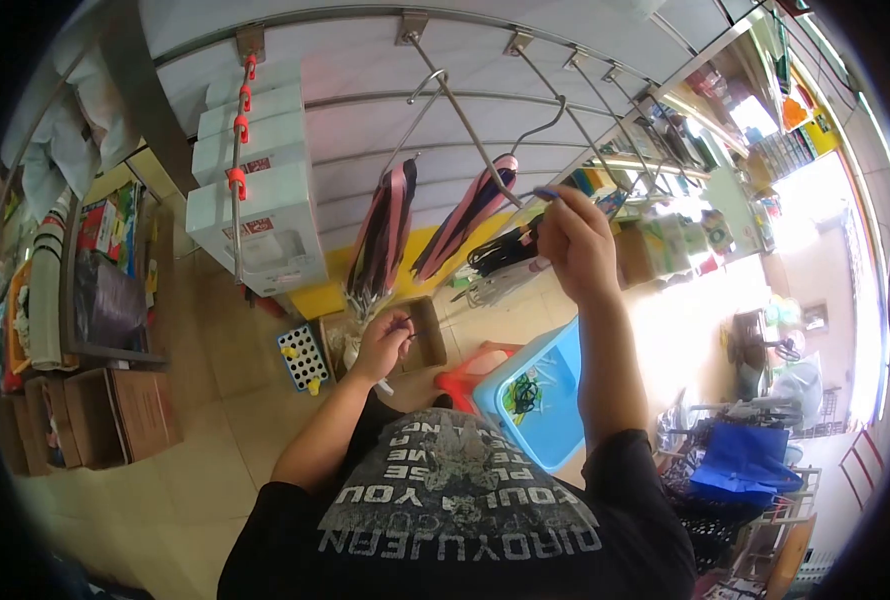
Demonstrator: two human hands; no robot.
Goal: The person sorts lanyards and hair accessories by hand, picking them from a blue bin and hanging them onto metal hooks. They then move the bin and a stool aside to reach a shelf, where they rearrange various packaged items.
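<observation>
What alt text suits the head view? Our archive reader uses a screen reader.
A person's right hand is raised to a metal hook on a wall rack carrying striped straps, while the left hand pinches a small dark item lower down. A blue bin sits below.

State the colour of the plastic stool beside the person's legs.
Light blue stool, seen best in the head view.

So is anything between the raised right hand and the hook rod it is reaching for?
Nothing visible. The right hand is already at the tip of a hook rod, beside the striped lanyards hanging there.
</observation>
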